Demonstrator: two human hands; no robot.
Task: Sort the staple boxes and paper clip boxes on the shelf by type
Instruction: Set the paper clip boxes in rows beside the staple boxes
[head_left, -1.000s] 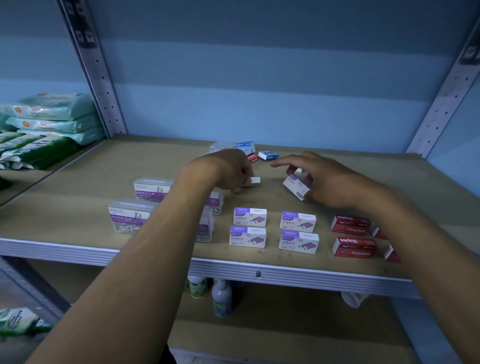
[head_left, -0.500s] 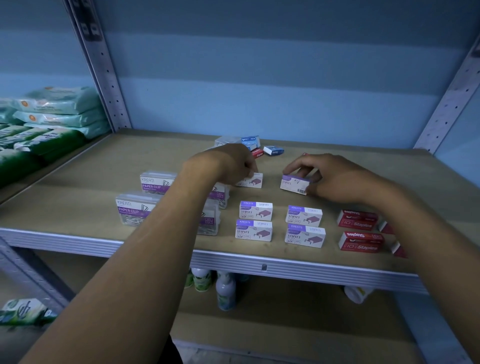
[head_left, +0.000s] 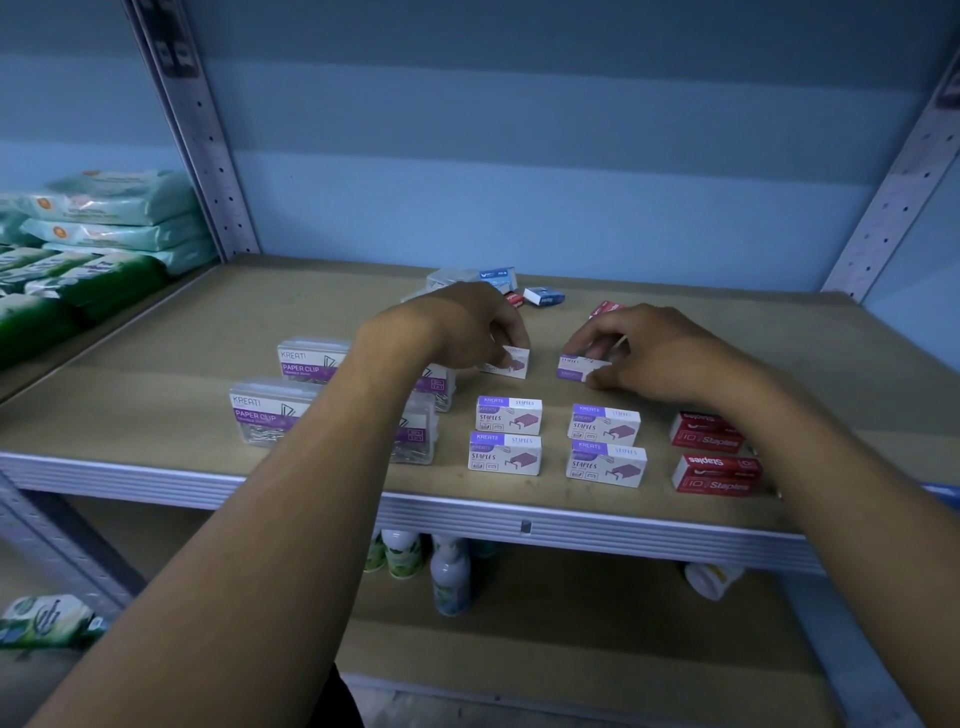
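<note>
A wooden shelf (head_left: 156, 384) is seen mid-sort, with grouped boxes laid out from nine o'clock to three o'clock. At nine o'clock, clear paper clip boxes (head_left: 270, 415) are clustered, partly hidden by the left forearm. At the centre, four purple-and-white staple boxes (head_left: 506, 452) are set in two columns, long axes running nine to three, printed tops up. Just beyond them, toward twelve o'clock, a fifth purple staple box (head_left: 511, 362) is pinched by the closed fingers of the left hand (head_left: 462, 325), and a sixth purple box (head_left: 576, 368) is gripped by the curled fingers of the right hand (head_left: 654, 348); both boxes are lying with long axes roughly nine to three, the right one tilted slightly, and whether either is fully resting on the shelf cannot be told. At three o'clock, red staple boxes (head_left: 714, 473) are lined near the front edge, partly covered by the right forearm. At twelve o'clock, unsorted blue and red boxes (head_left: 543, 297) and a clear case are left by the back wall. It is judged that the rows could be knocked askew if the forearms were dragged across the placed boxes on withdrawal, the paper clip boxes and the red boxes being at most risk. A crooked third row could also result if the tilted box were released before being squared with its column.
</note>
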